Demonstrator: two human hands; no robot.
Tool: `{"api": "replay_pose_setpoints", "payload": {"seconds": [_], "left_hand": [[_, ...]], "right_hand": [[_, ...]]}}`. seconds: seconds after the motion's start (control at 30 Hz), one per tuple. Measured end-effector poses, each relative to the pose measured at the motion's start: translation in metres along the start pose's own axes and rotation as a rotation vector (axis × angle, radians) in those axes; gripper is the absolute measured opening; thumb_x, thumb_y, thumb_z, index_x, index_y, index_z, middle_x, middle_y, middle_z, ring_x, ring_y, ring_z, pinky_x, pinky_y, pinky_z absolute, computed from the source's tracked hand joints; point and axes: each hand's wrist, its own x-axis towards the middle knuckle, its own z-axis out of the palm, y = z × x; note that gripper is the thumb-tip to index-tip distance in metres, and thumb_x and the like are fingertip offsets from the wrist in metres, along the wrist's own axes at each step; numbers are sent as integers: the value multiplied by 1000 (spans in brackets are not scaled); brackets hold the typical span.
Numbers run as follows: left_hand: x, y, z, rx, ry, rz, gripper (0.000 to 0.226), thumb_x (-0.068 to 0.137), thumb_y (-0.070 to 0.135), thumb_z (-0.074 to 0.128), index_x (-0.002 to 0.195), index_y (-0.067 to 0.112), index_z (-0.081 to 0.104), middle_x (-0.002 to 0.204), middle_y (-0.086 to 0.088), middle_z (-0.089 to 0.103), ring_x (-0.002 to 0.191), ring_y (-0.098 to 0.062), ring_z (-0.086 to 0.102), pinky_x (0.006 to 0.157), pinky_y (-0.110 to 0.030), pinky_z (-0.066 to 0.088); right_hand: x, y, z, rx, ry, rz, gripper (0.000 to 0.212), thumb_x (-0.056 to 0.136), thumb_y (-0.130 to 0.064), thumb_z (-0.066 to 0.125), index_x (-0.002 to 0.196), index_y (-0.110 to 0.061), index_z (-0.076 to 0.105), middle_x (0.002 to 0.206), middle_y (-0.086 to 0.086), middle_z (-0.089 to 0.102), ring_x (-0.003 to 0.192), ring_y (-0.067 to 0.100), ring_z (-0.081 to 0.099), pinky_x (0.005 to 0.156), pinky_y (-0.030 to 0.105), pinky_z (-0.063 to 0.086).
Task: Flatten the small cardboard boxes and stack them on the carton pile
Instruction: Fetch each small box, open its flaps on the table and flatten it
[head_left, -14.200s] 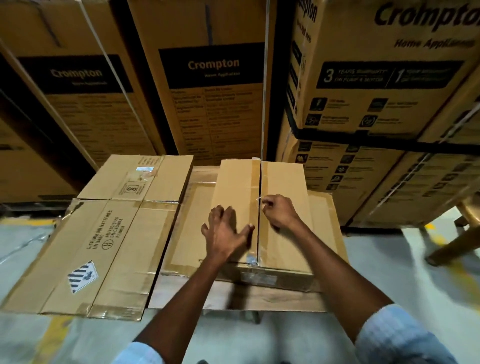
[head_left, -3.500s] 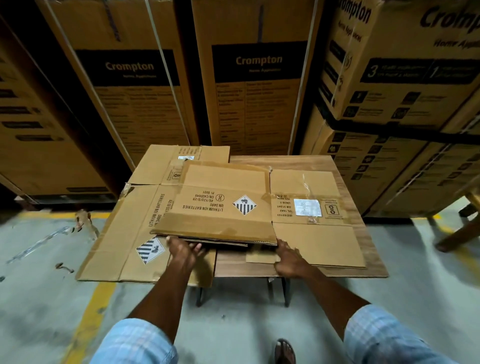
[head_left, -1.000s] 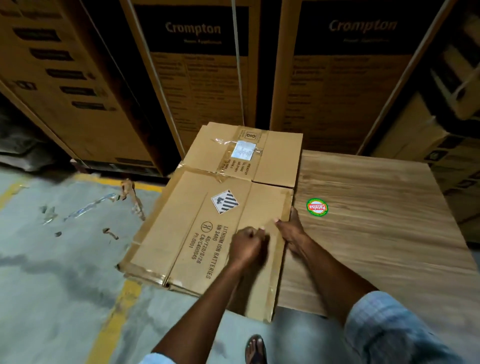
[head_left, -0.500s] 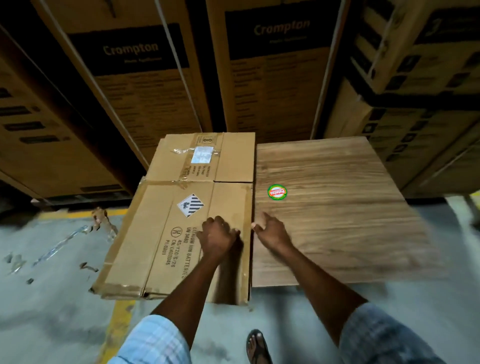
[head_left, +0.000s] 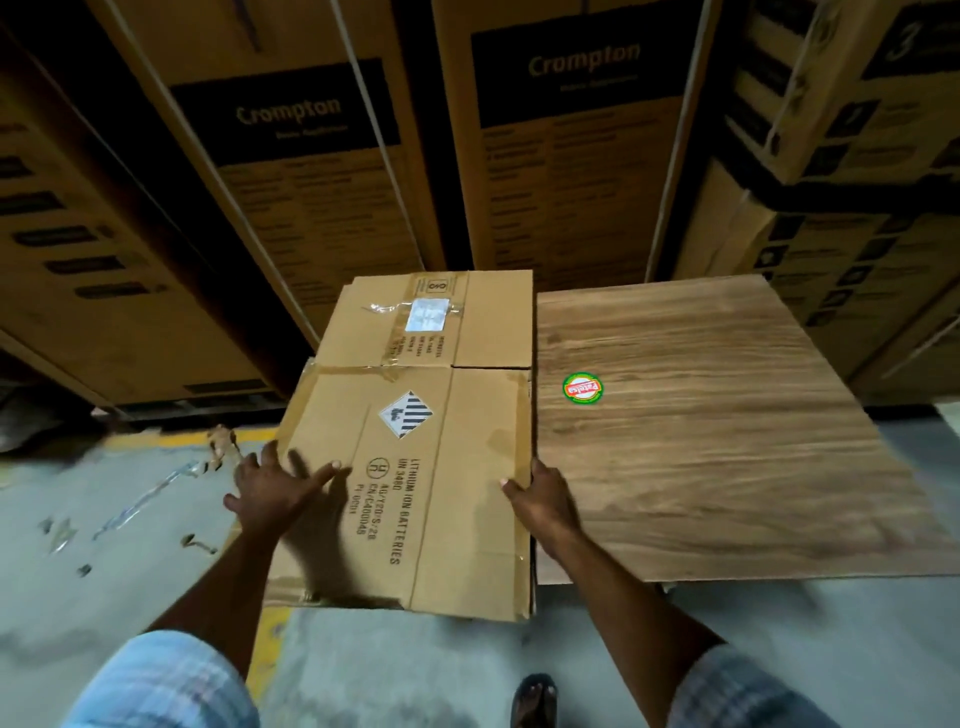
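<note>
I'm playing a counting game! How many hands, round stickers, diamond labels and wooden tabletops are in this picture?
Hands: 2, the left hand and the right hand
Round green sticker: 1
Diamond label on the flattened carton: 1
Wooden tabletop: 1
Total: 5

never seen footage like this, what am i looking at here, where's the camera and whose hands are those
No machine here: a person wears one camera on the head, looking down at their own two hands. The left hand is open, fingers spread, over a flattened carton topping a pile. The right hand grips that carton's right edge, thumb on top. Beside the pile is a wooden tabletop with a round sticker. Big Crompton boxes stand behind; tape scraps lie on the floor.
</note>
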Motion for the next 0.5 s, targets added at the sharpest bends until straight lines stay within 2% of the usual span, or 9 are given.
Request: {"api": "replay_pose_setpoints", "payload": {"seconds": [0.1,0.17,0.23,0.33,0.43,0.5], "left_hand": [[16,-15,7,-103,-83,-77,139,48,90,76,161,30,21,163,-26,24,148,-50,26,117,-73,18],[17,-20,13,-93,-63,-79,137,46,91,76,159,31,26,159,-27,28,146,-48,28,117,-69,19],[5,-17,14,-102,47,-37,120,53,84,81,151,30,36,156,-25,30,145,-44,28,116,-64,18],[-3,6,-8,-201,222,-40,89,69,61,85,140,22,47,147,-24,41,139,-41,34,112,-57,24],[-3,22,-35,-320,366,-146,61,86,39,74,136,11,54,139,-22,54,134,-42,44,110,-54,28],[-11,25,-40,-270,425,-165,43,92,33,64,128,9,59,135,-23,55,130,-41,46,107,-53,30]], "right_hand": [[-6,-23,3,-19,97,65,60,79,-51,74,126,-14,64,119,17,62,113,35,61,96,37,52],[-7,-26,11,-18,148,81,57,87,-39,73,133,-8,58,128,20,56,124,38,52,106,39,45],[-9,-24,17,-10,203,55,53,92,-31,68,136,-5,55,134,22,54,129,39,48,111,41,40],[-9,-26,15,-18,279,-10,47,97,-23,62,136,1,55,138,22,53,130,39,48,111,42,39],[-14,-36,9,-20,354,-85,42,99,-21,58,135,1,56,137,21,55,125,41,52,107,45,43],[-17,-42,8,-37,357,-92,41,100,-23,56,136,-2,56,138,19,55,123,40,53,105,46,45]]}}
